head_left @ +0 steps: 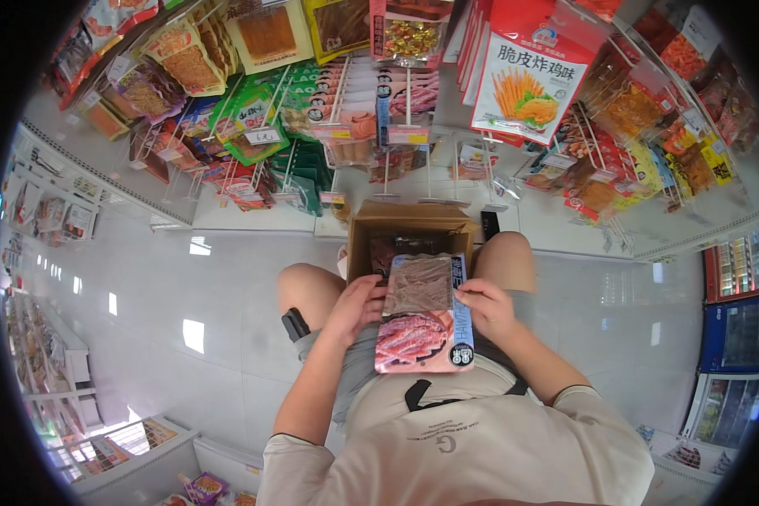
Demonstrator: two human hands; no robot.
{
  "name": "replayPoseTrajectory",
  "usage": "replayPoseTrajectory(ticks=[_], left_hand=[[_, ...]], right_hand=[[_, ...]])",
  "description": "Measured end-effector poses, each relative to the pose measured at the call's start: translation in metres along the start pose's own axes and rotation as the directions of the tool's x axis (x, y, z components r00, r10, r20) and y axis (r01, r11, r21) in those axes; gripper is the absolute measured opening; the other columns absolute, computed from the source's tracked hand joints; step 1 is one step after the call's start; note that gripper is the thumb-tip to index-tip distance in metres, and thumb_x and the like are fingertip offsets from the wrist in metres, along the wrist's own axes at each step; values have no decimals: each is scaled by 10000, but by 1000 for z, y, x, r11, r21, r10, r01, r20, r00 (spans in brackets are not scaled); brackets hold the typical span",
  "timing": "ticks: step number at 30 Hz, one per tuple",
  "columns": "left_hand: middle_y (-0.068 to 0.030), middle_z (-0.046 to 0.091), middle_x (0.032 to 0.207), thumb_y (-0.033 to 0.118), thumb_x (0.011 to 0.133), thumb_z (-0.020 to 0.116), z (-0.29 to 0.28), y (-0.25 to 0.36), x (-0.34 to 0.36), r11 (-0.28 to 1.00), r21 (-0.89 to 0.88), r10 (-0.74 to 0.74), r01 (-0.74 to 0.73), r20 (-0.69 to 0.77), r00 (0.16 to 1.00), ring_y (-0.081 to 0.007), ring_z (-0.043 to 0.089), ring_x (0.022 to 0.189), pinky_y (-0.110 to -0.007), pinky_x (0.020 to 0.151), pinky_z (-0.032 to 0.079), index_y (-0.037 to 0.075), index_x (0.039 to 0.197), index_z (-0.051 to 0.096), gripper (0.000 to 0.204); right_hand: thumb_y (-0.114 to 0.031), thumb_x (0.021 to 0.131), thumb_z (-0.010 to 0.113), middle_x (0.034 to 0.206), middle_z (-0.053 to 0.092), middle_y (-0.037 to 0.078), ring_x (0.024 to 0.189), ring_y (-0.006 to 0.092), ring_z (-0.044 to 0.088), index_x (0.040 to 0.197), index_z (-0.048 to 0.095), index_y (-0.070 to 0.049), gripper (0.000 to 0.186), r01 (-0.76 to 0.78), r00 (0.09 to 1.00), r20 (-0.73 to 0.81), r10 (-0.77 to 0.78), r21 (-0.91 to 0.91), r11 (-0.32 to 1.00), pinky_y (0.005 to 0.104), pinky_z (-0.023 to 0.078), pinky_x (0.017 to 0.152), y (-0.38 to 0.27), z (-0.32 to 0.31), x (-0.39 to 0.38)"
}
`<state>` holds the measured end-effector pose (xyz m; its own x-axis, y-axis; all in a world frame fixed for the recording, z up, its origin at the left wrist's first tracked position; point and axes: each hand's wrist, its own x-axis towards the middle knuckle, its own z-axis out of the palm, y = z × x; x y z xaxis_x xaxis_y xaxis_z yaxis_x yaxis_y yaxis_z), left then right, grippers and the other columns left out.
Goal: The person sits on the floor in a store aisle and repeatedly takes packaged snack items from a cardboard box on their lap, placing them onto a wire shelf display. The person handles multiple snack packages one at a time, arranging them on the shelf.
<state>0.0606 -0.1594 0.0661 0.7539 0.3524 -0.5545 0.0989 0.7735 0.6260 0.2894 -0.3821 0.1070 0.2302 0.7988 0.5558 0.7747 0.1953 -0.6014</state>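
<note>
I hold a flat snack packet point(423, 316) with a clear window and a picture of meat, over my lap. My left hand point(358, 305) grips its left edge and my right hand point(486, 305) grips its right edge. Just beyond it an open brown cardboard box point(409, 221) sits on the floor between my knees, with more dark packets inside. My knees are bent, as I squat in front of a rack of hanging snacks.
Hanging snack bags point(527, 80) on metal pegs point(406, 135) fill the rack ahead, red, green and yellow ones. White tiled floor point(169, 278) spreads to the left and right. Drink coolers point(738, 312) stand at the right; low shelves point(55, 211) at the left.
</note>
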Motion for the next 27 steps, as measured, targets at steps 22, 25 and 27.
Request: replayPoseTrajectory(ticks=[22, 25, 27], left_hand=[[-146, 644, 1455, 257, 1127, 587, 69, -25, -33, 879, -475, 13, 30, 88, 996, -332, 649, 1304, -507, 1115, 537, 32, 1437, 553, 385], [-183, 730, 1313, 285, 1127, 574, 56, -9, -29, 996, 80, -51, 38, 173, 984, -349, 714, 1193, -465, 1024, 582, 12, 1375, 640, 375], [-200, 767, 1219, 283, 1089, 613, 39, 18, -19, 698, 676, 263, -238, 67, 962, -355, 739, 1122, -434, 986, 594, 30, 1325, 691, 355]], right_hand=[[-263, 1142, 572, 1448, 643, 92, 1285, 203, 662, 1539, 495, -69, 449, -343, 603, 70, 794, 922, 180, 398, 562, 1090, -35, 37, 59], [-229, 1139, 576, 1406, 662, 90, 1234, 189, 677, 1500, 524, -58, 402, -230, 571, -75, 818, 942, 247, 369, 552, 1070, -11, 19, 98], [-205, 1135, 577, 1330, 690, 74, 1164, 166, 683, 1444, 571, -49, 346, -266, 624, -243, 743, 828, 494, 332, 539, 1040, 22, 9, 116]])
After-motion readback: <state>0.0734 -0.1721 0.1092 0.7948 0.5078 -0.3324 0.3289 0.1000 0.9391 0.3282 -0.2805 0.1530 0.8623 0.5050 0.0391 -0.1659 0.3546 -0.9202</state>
